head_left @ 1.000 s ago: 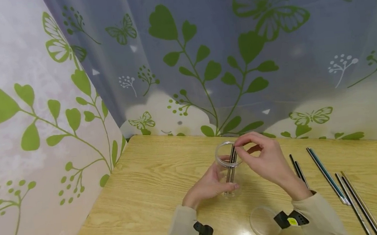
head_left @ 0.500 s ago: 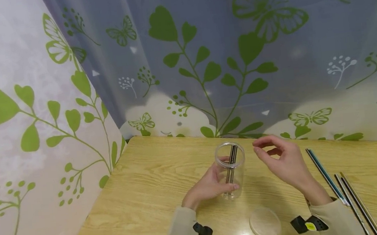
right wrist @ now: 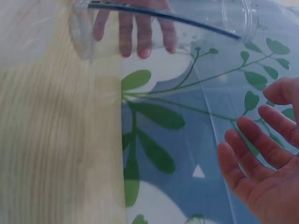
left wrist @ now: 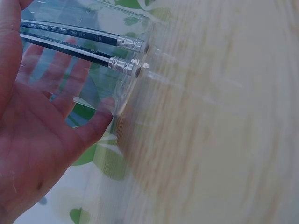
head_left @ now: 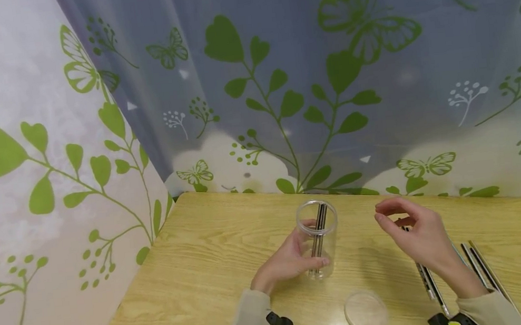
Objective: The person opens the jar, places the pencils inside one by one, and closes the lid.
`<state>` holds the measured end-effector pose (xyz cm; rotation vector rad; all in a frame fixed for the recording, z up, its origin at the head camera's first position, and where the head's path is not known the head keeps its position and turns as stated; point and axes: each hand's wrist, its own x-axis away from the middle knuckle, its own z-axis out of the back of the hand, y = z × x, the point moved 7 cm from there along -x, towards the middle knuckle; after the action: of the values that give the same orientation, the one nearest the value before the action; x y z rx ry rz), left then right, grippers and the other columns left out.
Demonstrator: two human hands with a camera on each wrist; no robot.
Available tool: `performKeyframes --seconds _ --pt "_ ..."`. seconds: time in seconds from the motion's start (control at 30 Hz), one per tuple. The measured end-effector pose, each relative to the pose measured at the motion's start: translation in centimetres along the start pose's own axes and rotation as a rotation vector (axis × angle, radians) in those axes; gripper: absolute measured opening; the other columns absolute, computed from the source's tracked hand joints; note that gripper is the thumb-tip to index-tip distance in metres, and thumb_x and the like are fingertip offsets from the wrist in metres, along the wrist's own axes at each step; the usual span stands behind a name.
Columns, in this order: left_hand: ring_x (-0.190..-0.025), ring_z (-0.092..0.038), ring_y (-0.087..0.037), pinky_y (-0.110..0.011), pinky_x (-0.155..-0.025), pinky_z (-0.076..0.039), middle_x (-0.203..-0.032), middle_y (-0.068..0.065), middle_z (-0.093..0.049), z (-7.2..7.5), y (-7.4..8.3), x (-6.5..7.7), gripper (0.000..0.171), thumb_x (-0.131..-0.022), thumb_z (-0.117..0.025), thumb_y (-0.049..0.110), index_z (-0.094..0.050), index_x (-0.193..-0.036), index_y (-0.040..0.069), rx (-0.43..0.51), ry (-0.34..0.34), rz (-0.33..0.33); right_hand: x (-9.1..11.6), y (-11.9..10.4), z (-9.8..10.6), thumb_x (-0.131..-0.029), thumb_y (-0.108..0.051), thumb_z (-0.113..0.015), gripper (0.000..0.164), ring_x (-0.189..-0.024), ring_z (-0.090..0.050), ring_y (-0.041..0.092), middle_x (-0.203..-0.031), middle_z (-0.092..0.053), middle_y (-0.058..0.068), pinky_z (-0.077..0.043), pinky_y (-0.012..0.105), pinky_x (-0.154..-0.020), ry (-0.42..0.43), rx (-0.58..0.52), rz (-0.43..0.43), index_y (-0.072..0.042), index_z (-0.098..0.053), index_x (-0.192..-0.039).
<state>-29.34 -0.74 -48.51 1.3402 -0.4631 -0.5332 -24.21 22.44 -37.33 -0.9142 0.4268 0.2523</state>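
Note:
My left hand [head_left: 284, 259] grips a clear plastic jar [head_left: 331, 242], its thumb across the near side and the other fingers behind. Inside lean a few dark striped pencils [head_left: 318, 241]. In the left wrist view, two pencils [left wrist: 77, 33] show silver eraser ends down at the jar's bottom, one lettered HB. My right hand [head_left: 417, 230] is up to the right of the jar, fingers loosely bent and holding nothing. Below it, black pencils [head_left: 426, 278] lie on the table, partly covered by the hand. The right wrist view shows the hand's spread fingers [right wrist: 254, 140] apart from the jar.
A round clear lid [head_left: 366, 313] lies flat on the wooden table [head_left: 196, 275] in front of the jar. More pencils [head_left: 483, 269] lie at the right, partly behind the right forearm. A leaf-patterned curtain [head_left: 257, 131] hangs along the table's back edge.
My right hand has let go of a pencil at the jar's mouth and moved right, over the pencils on the table. The left hand and jar stay in place.

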Motion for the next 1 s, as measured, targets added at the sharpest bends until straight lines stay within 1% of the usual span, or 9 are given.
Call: performKeyframes --seconds 0.17,0.23,0.3,0.4,0.47,0.63,0.73,0.83,1.0 --pt "-0.151 -0.037 -0.035 -0.06 -0.12 -0.033 -0.159 0.001 -0.045 0.0 0.0 0.1 0.081 -0.089 -0.08 0.015 -0.032 -0.154 0.026 -0.006 0.005 0.004 0.7 1.9 0.6 -0.097 -0.017 -0.071 0.016 -0.093 -0.058 -0.016 -0.102 -0.067 -0.021 -0.052 0.013 -0.072 0.006 0.033 -0.052 -0.015 -0.072 -0.113" --pt "-0.151 -0.037 -0.035 -0.06 -0.12 -0.033 -0.158 0.001 -0.046 0.0 0.0 0.1 0.081 -0.089 -0.08 0.016 -0.032 -0.154 0.026 -0.011 0.007 0.006 1.0 2.6 0.9 -0.097 -0.019 -0.071 0.017 -0.093 -0.057 -0.017 -0.1 -0.065 -0.026 -0.052 0.013 -0.071 0.011 0.046 -0.074 -0.015 -0.072 -0.113" --pt "-0.151 -0.038 -0.034 -0.059 -0.12 -0.033 -0.158 -0.001 -0.047 0.0 0.0 0.1 0.081 -0.089 -0.08 0.016 -0.033 -0.154 0.025 -0.017 0.009 0.007 1.3 3.2 1.1 -0.097 -0.02 -0.072 0.017 -0.092 -0.056 -0.018 -0.1 -0.065 -0.026 -0.052 0.013 -0.071 0.013 0.062 -0.092 -0.016 -0.072 -0.114" --pt "-0.15 -0.04 -0.034 -0.058 -0.119 -0.035 -0.157 -0.002 -0.047 0.0 0.0 0.1 0.081 -0.089 -0.08 0.015 -0.033 -0.154 0.025 -0.019 0.012 0.01 1.6 3.9 1.5 -0.097 -0.022 -0.071 0.018 -0.092 -0.056 -0.019 -0.1 -0.067 -0.022 -0.051 0.013 -0.069 0.012 0.085 -0.117 -0.016 -0.072 -0.114" --pt "-0.149 -0.041 -0.034 -0.057 -0.119 -0.037 -0.157 -0.002 -0.047 0.0 0.0 0.1 0.081 -0.089 -0.08 0.015 -0.033 -0.154 0.025 -0.019 0.014 0.012 1.9 4.4 1.7 -0.098 -0.023 -0.071 0.018 -0.091 -0.055 -0.02 -0.101 -0.069 -0.016 -0.052 0.014 -0.068 0.005 0.099 -0.128 -0.015 -0.071 -0.114" --pt "-0.148 -0.041 -0.034 -0.056 -0.118 -0.037 -0.156 -0.001 -0.048 0.0 -0.1 0.1 0.08 -0.089 -0.08 0.015 -0.034 -0.154 0.027 -0.009 0.015 0.016 2.5 5.8 2.1 -0.1 -0.031 -0.067 0.026 -0.089 -0.051 -0.024 -0.107 -0.073 0.0 -0.052 0.015 -0.068 -0.038 0.151 -0.197 -0.013 -0.07 -0.118" --pt "-0.148 -0.041 -0.033 -0.056 -0.118 -0.038 -0.156 -0.001 -0.048 0.0 -0.1 0.1 0.08 -0.089 -0.08 0.015 -0.034 -0.153 0.027 -0.005 0.012 0.014 3.0 6.7 2.2 -0.101 -0.034 -0.065 0.03 -0.088 -0.049 -0.025 -0.111 -0.073 0.008 -0.052 0.015 -0.068 -0.071 0.177 -0.244 -0.012 -0.068 -0.12" --pt "-0.148 -0.042 -0.032 -0.056 -0.118 -0.038 -0.156 -0.001 -0.049 0.0 -0.1 0.1 0.079 -0.089 -0.08 0.015 -0.034 -0.153 0.028 -0.005 0.01 0.01 3.3 7.4 2.4 -0.101 -0.034 -0.065 0.031 -0.086 -0.049 -0.025 -0.112 -0.074 0.011 -0.053 0.017 -0.066 -0.088 0.197 -0.259 -0.01 -0.069 -0.12" --pt "-0.148 -0.042 -0.032 -0.056 -0.118 -0.038 -0.156 -0.001 -0.048 0.1 -0.2 0.2 0.079 -0.089 -0.079 0.016 -0.034 -0.153 0.029 -0.006 0.012 0.012 3.7 8.5 2.6 -0.099 -0.036 -0.067 0.033 -0.082 -0.052 -0.022 -0.107 -0.076 0.011 -0.053 0.018 -0.065 -0.103 0.236 -0.267 -0.008 -0.07 -0.116"
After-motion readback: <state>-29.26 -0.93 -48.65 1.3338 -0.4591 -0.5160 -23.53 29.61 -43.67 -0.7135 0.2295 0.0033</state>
